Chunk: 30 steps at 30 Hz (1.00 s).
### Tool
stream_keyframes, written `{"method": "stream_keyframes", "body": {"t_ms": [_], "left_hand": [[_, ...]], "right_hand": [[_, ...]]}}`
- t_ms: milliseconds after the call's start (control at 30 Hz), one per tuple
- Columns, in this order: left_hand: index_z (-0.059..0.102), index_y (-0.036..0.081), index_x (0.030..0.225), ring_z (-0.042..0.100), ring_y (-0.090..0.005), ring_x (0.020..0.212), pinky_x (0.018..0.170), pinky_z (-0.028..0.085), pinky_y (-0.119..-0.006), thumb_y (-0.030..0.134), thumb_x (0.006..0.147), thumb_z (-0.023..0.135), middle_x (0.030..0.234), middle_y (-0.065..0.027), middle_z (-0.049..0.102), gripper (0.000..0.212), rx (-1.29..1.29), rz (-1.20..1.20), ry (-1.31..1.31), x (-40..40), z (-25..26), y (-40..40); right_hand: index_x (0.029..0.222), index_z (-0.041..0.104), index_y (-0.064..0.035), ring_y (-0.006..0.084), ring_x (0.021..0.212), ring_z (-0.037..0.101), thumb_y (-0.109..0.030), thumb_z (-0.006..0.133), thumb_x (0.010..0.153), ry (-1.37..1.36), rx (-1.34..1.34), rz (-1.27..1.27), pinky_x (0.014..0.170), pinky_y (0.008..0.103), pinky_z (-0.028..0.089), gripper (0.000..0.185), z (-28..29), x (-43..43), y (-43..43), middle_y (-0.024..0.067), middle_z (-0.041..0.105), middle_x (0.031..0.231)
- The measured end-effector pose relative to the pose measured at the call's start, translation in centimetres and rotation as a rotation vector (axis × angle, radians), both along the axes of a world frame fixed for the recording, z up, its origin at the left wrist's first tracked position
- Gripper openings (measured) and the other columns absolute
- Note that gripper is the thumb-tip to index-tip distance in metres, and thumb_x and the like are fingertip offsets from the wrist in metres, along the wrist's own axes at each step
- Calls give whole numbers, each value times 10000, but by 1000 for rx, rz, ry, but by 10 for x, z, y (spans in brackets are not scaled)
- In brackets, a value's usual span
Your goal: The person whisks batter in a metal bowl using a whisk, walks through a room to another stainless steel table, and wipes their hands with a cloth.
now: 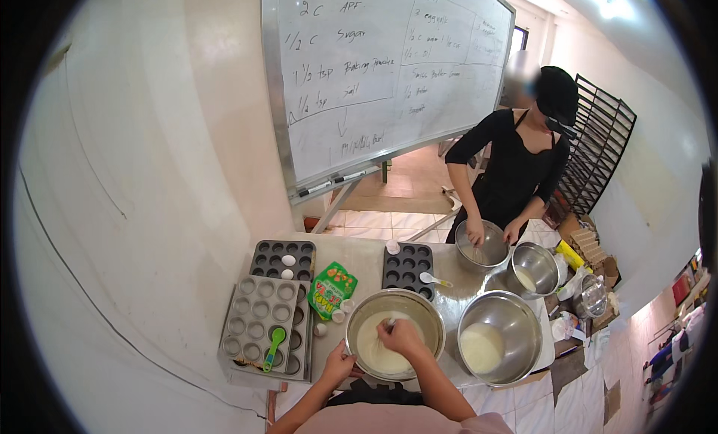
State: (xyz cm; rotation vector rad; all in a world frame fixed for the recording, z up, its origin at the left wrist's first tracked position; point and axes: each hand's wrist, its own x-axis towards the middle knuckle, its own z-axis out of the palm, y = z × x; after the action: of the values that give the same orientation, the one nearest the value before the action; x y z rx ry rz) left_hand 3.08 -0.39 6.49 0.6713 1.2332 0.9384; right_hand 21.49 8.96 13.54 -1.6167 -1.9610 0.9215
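Note:
A large steel mixing bowl (436,344) with pale batter (370,344) stands at the table's front edge before me. My right hand (399,334) grips a wire whisk (380,344) by its handle, with the wires down in the batter. At the bowl's left side, my left hand (339,364) holds the rim. A second large steel bowl (524,336), with a pale yellow mixture (481,347) in it, stands to the right. Cracked eggshells (338,315) lie left of my bowl, beside a green printed packet (332,291).
Stacked muffin tins (259,309) with a green measuring spoon (274,350) are at left; eggs (288,260) rest on a dark muffin tin (261,260). Another dark tin (408,265) holds a white spoon (435,279). Across the table a person (510,170) whisks in a steel bowl (496,246), near another bowl (541,260).

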Motion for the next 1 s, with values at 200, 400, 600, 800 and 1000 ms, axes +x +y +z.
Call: {"method": "stream_keyframes", "body": {"t_ms": [200,400,600,800,1000], "left_hand": [[204,104,1520,698,-288,627,555,621,-377,5,945,436,848,-194,665,628,5,79,33,7,10,-10],[225,77,1495,694,-276,622,563,623,-384,3,936,447,846,-192,666,606,23,134,62,15,13,-10],[257,18,1481,684,-242,590,525,613,-347,-18,904,440,831,-173,664,607,86,111,101,14,9,-9],[214,-37,1490,670,-235,558,492,599,-344,-21,891,449,795,-174,656,643,85,99,162,-5,-3,0],[301,3,1449,664,-229,548,463,592,-341,-44,890,445,804,-162,656,579,110,33,83,-8,10,7]], "right_hand": [[787,707,-61,364,685,670,-300,629,827,-318,57,94,639,448,534,255,10,32,8,190,660,686],[803,713,-56,375,667,652,-309,650,820,-132,239,-43,633,425,515,262,5,26,21,194,667,724],[853,727,-67,373,717,666,-283,642,810,140,30,302,651,458,533,237,25,13,4,211,679,774],[776,699,-64,360,586,606,-263,676,792,-369,56,83,591,416,509,202,9,22,6,144,650,653],[806,712,-94,333,616,646,-237,656,825,137,257,-99,623,421,521,155,2,-5,0,162,652,676]]}}
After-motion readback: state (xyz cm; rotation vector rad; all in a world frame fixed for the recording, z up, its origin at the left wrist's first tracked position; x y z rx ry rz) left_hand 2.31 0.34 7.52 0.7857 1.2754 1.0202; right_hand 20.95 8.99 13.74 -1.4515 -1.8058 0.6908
